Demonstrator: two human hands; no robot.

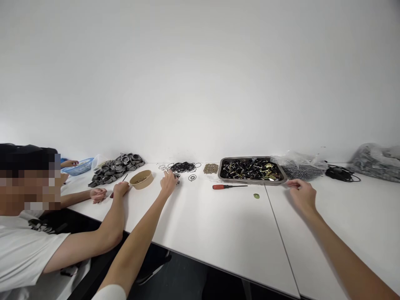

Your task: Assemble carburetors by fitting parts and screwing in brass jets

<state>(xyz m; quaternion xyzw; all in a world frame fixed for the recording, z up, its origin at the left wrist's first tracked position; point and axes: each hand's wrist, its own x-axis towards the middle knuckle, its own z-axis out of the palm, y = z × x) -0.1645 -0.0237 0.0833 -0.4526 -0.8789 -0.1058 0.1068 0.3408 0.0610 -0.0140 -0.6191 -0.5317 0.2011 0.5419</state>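
Observation:
My left hand (168, 183) is closed at the front edge of a pile of black rubber rings (184, 167). A small grey part (178, 176) shows at its fingertips, mostly hidden by the hand. A few loose rings (192, 178) lie just to the right. My right hand (302, 195) is beside the right front corner of a metal tray (222, 179) full of small black and brass-coloured parts. Its fingers are loosely bent and partly apart, with nothing visible between them; whether they touch the rim I cannot tell. A red-handled screwdriver (218, 187) lies before the tray.
A co-worker's hand (121, 188) holds a thin dark tool at left. Near it are a tan bowl (146, 180) of small parts and heaped grey parts (117, 168). Small brass pieces (211, 168), a green piece (256, 196), plastic bags (304, 168) and a black cable (340, 173) lie around.

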